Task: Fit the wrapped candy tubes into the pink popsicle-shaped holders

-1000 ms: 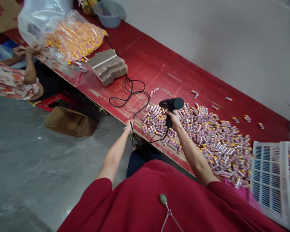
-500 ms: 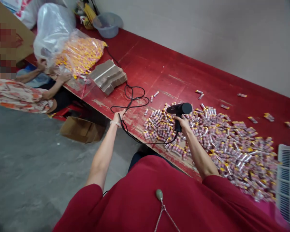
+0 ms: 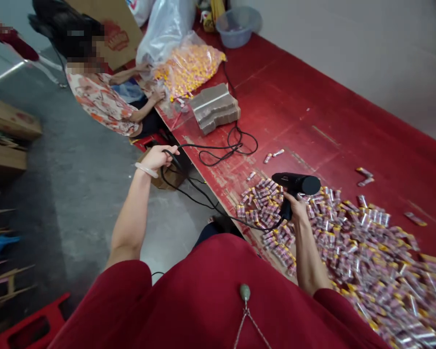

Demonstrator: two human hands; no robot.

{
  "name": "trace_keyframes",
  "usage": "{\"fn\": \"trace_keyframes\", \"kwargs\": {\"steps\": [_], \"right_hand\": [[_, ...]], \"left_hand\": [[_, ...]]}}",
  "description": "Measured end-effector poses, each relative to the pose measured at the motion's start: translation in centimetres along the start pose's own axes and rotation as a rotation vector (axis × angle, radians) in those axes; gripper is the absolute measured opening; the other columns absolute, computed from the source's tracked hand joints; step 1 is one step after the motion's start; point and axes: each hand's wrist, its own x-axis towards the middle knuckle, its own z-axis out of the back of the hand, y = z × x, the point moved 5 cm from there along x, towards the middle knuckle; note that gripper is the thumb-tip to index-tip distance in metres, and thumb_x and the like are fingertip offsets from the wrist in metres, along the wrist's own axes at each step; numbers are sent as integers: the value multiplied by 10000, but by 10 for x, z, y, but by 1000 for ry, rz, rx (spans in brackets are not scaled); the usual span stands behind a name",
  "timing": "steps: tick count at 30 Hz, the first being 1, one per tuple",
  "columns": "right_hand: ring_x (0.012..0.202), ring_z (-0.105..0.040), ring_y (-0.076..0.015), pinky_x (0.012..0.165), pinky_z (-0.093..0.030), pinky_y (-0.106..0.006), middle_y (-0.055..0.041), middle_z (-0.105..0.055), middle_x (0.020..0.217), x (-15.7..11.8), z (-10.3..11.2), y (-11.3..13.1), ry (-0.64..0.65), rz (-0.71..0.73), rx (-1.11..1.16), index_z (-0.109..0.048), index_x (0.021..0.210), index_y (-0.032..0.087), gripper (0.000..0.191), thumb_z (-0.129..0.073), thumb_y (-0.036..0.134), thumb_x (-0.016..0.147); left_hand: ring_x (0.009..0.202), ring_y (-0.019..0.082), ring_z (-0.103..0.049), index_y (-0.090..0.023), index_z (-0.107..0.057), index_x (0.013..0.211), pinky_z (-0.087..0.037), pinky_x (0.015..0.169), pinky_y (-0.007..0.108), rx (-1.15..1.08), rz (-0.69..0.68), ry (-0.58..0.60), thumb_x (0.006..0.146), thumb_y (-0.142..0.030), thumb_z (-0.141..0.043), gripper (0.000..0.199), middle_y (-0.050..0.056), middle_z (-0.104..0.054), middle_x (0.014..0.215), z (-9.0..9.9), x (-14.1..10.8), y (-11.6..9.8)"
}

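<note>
My right hand [image 3: 295, 206] grips the handle of a black hair dryer [image 3: 294, 183] above a heap of small wrapped packs [image 3: 334, 232] with yellow ends. The dryer's barrel lies roughly level. Out past the table edge, my left hand [image 3: 162, 157] is closed around a black power cord [image 3: 199, 191] that hangs in loops and runs to the dryer's handle. More of the cord lies coiled on the red table [image 3: 294, 97]. A pale bangle [image 3: 146, 169] is on my left wrist.
Bundled grey cardboard [image 3: 216, 109] and a clear bag of yellow-ended pieces [image 3: 194, 65] lie farther along the table. Another person [image 3: 101, 102] sits there, hands at the bag. A plastic basin [image 3: 239, 29] stands by the wall; a red stool [image 3: 39, 322] is at lower left.
The view has swung left. My left hand has drawn the cord outward, off the table edge, and more of it now hangs in loops. My right hand still holds the hair dryer over the packs.
</note>
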Motion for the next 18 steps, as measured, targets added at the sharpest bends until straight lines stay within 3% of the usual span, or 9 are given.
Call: {"fn": "trace_keyframes", "kwargs": {"steps": [4,8,10,13,18], "right_hand": [[412,-561,-131,371,-493,-243,31,-669,620,-4,-27,-4,-23,4,-9,-662,850,168,517,-918,384,456],[380,-554,-157,343,-485,-271,36,-624,536,-19,-61,-11,-96,10,7,-641,794,173,487,-911,411,465],[379,-557,-158,337,-481,-269,31,-628,539,-31,-78,-14,-134,19,38,-642,790,176,479,-910,425,481],[394,-562,-137,354,-493,-248,20,-659,587,-55,-98,-19,-211,41,92,-646,789,179,469,-915,418,488],[407,-574,-146,361,-485,-244,30,-638,569,-100,-102,-36,-289,19,78,-644,830,200,479,-915,453,527]], "left_hand": [[448,42,-363,-113,-678,758,-286,457,141,96,-59,96,823,-351,-760,259,-47,-417,536,11,8,-6],[491,61,-419,-129,-655,742,-342,496,161,254,-170,284,783,-342,-790,255,-58,-489,542,-6,48,9],[546,86,-494,-130,-664,811,-399,546,184,354,-257,379,823,-320,-755,212,-42,-564,597,-25,74,21],[756,148,-648,-135,-677,986,-495,702,228,557,-321,508,887,-246,-680,149,28,-710,834,-64,110,42],[1085,293,-688,-138,-666,1179,-521,925,343,769,-318,575,818,-199,-748,375,153,-724,1135,-131,149,64]]}}
